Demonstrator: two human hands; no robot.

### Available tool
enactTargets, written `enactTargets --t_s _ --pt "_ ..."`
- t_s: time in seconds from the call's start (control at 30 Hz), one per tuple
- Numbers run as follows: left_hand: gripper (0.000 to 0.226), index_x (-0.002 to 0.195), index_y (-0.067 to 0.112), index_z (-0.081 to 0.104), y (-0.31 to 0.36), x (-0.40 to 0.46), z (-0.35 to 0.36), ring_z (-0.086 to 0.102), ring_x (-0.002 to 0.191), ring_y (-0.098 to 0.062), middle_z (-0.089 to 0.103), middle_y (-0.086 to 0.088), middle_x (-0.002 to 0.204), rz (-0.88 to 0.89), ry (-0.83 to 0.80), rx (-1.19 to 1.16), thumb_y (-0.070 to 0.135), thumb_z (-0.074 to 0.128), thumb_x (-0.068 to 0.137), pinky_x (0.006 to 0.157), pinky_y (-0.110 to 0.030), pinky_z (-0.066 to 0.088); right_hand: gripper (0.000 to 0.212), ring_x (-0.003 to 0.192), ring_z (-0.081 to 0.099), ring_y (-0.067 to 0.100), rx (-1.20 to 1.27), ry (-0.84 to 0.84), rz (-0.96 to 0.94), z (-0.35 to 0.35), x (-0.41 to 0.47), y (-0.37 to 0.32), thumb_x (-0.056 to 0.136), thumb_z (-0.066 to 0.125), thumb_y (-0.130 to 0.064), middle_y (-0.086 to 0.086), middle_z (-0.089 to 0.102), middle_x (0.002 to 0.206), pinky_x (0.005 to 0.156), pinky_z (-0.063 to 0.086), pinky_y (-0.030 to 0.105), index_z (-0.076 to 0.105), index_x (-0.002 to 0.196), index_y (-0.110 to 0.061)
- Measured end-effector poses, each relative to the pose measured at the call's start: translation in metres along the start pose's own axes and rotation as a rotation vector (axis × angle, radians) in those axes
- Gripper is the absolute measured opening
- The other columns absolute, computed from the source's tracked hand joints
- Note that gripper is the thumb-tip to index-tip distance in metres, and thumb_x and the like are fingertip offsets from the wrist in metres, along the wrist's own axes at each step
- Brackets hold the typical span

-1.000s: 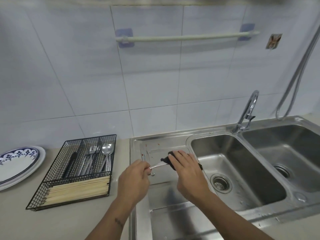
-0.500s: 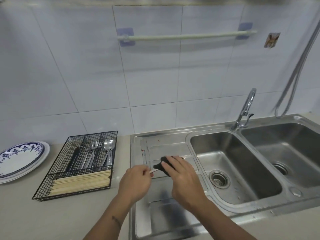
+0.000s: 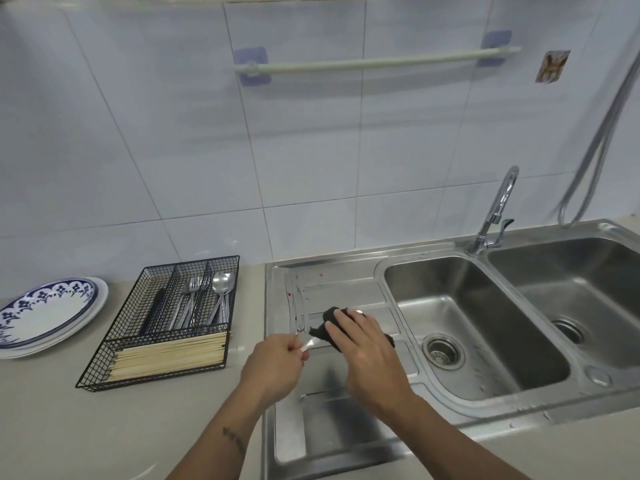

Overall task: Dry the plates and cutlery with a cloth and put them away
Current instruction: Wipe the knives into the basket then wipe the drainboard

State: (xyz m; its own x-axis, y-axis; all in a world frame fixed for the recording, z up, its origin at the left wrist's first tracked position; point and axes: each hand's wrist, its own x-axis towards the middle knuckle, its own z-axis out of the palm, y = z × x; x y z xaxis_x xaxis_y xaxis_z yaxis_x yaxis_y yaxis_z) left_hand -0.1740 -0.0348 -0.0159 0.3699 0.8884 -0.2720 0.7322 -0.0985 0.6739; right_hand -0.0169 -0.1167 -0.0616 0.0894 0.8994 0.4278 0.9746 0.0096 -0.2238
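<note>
Black cloth (image 3: pixel 329 323) is bunched in the right hand (image 3: pixel 363 344), wrapped round a piece of cutlery (image 3: pixel 306 345) whose handle the left hand (image 3: pixel 273 365) pinches, just over the sink (image 3: pixel 277 375) drainboard. Drying step, I'd say. Next: drop it in the wire tray (image 3: pixel 152 355) left of the sink.

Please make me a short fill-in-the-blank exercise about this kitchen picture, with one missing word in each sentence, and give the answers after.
1. The right hand wraps a dark ____ around a piece of cutlery.
2. The left hand pinches the cutlery by its ____.
3. The wire basket stands on the counter between the sink and the ____.
4. The basket's front compartment is filled with wooden ____.

Answers: cloth; handle; plates; chopsticks
</note>
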Motion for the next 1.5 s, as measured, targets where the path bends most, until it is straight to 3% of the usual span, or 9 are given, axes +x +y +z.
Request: enactTargets --t_s 0.1,0.2,0.5,0.7,0.83,1.07,1.23,1.4,1.5 --pt "0.021 0.084 0.024 0.07 0.007 -0.004 0.001 0.065 0.083 -0.016 0.07 0.008 0.085 0.012 0.051 0.127 0.027 0.051 0.093 0.071 -0.031 0.049 0.083 0.126 0.05 0.028 -0.018 -0.033 -0.096 0.0 -0.001 0.002 0.055 0.074 0.008 0.006 0.056 0.135 0.11 0.035 0.044 0.054 0.133 -0.015" --pt "0.021 0.087 0.034 0.068 0.003 -0.002 0.008 0.063 0.09 -0.01 0.068 0.017 0.094 0.022 0.049 0.114 0.038 0.051 0.098 0.075 -0.029 0.047 0.081 0.119 0.055 0.03 -0.012 0.016 0.068 -0.006 0.006 0.013 0.05 0.07 0.011 0.007 0.061 0.127 0.108 0.034 0.041 0.059 0.127 -0.012" --pt "0.023 0.071 0.017 0.067 -0.026 0.015 0.019 0.051 0.066 -0.022 0.058 0.002 0.064 -0.156 -0.01 -0.336 0.012 0.059 0.092 0.069 -0.033 0.041 0.073 0.121 0.052 0.029 0.043 0.055 0.211 -0.014 0.008 0.021 0.059 0.063 0.011 0.006 0.059 0.13 0.103 0.044 0.045 0.057 0.129 -0.011" --pt "0.017 0.089 0.022 0.066 0.002 0.016 0.009 0.068 0.087 -0.024 0.07 -0.004 0.088 -0.127 0.164 -0.462 0.007 0.057 0.09 0.074 -0.039 0.055 0.071 0.124 0.052 0.026 0.109 0.102 0.222 -0.01 0.009 0.003 0.066 0.058 0.011 0.004 0.058 0.134 0.109 0.033 0.032 0.057 0.132 -0.013" --pt "0.01 0.089 0.016 0.068 0.013 0.018 0.001 0.075 0.078 -0.022 0.075 -0.006 0.086 -0.123 0.222 -0.633 0.011 0.06 0.092 0.081 -0.045 0.061 0.07 0.128 0.047 0.023 0.223 0.09 0.22 -0.007 0.011 -0.02 0.071 0.06 0.009 0.004 0.053 0.138 0.109 0.038 0.035 0.052 0.137 -0.011" --pt "0.016 0.088 0.007 0.058 0.022 0.014 -0.021 0.072 0.075 -0.033 0.066 -0.015 0.083 -0.156 0.307 -0.997 -0.006 0.051 0.093 0.072 -0.039 0.06 0.073 0.132 0.041 0.02 0.208 0.009 0.187 0.007 0.011 -0.038 0.077 0.063 0.004 0.0 0.048 0.143 0.112 0.025 0.027 0.043 0.144 -0.016" --pt "0.016 0.09 0.005 0.06 0.017 0.011 -0.023 0.074 0.081 -0.032 0.07 -0.017 0.09 -0.068 0.262 -1.039 -0.007 0.052 0.096 0.075 -0.038 0.062 0.08 0.124 0.049 0.023 0.16 -0.005 0.08 0.003 0.023 -0.044 0.061 0.082 -0.006 0.004 0.057 0.134 0.106 0.043 0.038 0.053 0.135 -0.013" --pt "0.012 0.091 0.004 0.06 0.003 0.009 -0.021 0.076 0.078 -0.026 0.072 -0.014 0.092 0.016 0.338 -1.03 -0.002 0.054 0.099 0.073 -0.031 0.061 0.077 0.113 0.056 0.024 0.13 0.002 0.153 0.003 0.021 -0.029 0.055 0.076 0.005 0.003 0.063 0.125 0.095 0.052 0.041 0.059 0.129 -0.013" --pt "0.005 0.092 0.0 0.062 -0.004 0.012 -0.022 0.076 0.075 -0.026 0.073 -0.016 0.087 -0.019 0.387 -1.021 0.001 0.06 0.096 0.07 -0.03 0.062 0.069 0.117 0.054 0.025 0.128 0.06 0.097 0.0 0.027 -0.031 0.063 0.07 0.005 0.003 0.061 0.128 0.1 0.048 0.039 0.059 0.128 -0.012"
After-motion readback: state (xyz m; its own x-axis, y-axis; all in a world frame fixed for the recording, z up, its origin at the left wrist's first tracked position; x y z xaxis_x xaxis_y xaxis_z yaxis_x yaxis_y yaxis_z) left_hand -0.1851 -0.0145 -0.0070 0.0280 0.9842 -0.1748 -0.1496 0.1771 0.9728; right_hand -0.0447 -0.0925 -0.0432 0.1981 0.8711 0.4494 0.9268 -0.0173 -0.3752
